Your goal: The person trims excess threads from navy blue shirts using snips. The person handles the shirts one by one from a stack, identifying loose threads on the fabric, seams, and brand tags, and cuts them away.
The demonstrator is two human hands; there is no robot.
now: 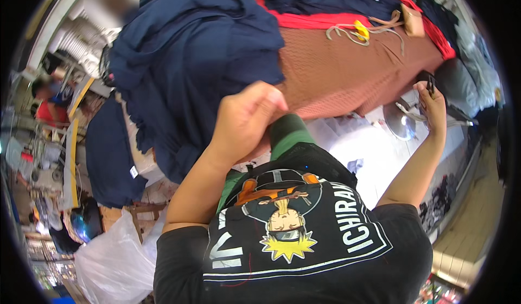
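2 hands work at the brown fabric point(347, 70) spread on the table: left hand point(247, 119) fists its near edge, right hand point(432, 104) pinches a small dark tool point(430, 82) at its far corner. Likely mid-handling; next needs a steady pull.

A small white label point(133, 172) is sewn at the lower edge of a hanging navy garment point(111, 157) on the left. Below it, at the bottom left, stands a large translucent white plastic bag point(111, 263), crumpled and bulging. A tan rectangular tag point(413, 20) on light cord lies on the brown cloth point(347, 70) at the upper right.
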